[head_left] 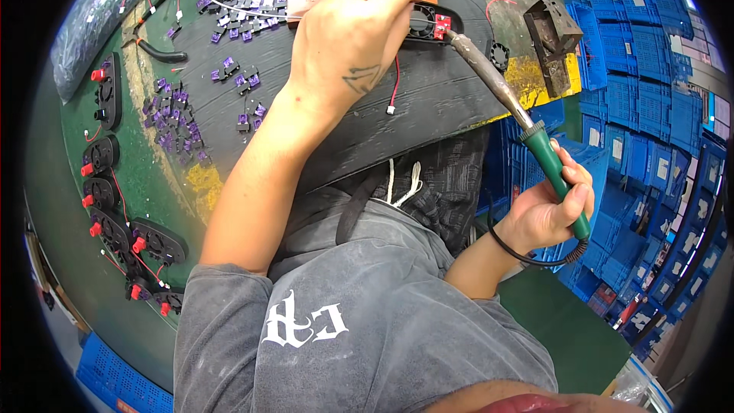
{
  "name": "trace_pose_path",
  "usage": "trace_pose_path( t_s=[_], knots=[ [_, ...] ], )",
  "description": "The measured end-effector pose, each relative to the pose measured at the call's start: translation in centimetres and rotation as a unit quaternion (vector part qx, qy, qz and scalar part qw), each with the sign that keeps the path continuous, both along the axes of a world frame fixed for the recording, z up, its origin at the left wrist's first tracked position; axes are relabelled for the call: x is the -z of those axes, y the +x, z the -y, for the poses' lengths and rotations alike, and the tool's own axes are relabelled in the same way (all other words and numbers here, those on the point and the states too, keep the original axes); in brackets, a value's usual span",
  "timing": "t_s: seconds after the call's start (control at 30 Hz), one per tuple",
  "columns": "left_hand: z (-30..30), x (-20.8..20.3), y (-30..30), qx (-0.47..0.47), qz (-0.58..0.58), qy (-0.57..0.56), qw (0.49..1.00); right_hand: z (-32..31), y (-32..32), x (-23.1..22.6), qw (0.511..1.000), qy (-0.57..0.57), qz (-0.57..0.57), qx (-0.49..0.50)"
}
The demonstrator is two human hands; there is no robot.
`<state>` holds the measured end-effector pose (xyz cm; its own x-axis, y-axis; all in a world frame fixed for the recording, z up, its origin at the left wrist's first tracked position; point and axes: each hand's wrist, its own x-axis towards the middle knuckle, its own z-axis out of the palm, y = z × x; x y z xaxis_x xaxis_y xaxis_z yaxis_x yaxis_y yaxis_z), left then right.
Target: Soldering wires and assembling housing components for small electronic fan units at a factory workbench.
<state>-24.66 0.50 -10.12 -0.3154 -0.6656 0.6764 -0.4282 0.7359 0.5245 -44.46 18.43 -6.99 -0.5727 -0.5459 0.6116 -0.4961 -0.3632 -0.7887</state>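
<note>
At the far edge of the dark work mat (428, 99), our left hand (348, 38) lies curled over a small black fan assembly (422, 21), fingers closed down to pin it flat. Our right hand (547, 210) is wrapped shut around the green handle of the soldering iron (505, 95), whose tip meets the red terminal block (442, 27) on that assembly. To do this joint well, we judge, the left hand should hold the part dead steady with fingertips clear of the hot tip, and the iron should rest just where the red wire (395, 80) joins. Farther left lie loose purple connectors (172, 118) and a row of finished black assemblies (115, 222) on the green bench (69, 206); blue crates (650, 92) stand to the right.
</note>
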Motion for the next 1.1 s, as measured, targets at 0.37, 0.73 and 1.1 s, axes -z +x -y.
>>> trace_pose_path(
  t_s=[0.37, 0.73, 1.1],
  knots=[
    [0.2, 0.6, 0.7, -0.035, 0.065, 0.065, 0.995, 1.0, -1.9, -0.3, 0.994, -0.070, 0.068, 0.047],
    [-0.1, -0.5, 0.8, 0.043, 0.224, 0.119, 0.966, 2.2, -7.3, -1.0, 0.987, -0.077, 0.139, 0.036],
    [-0.4, -2.7, -0.2, 0.060, 0.118, 0.319, 0.938, 1.3, -7.9, 1.8, 0.963, -0.114, 0.206, 0.130]
  ],
)
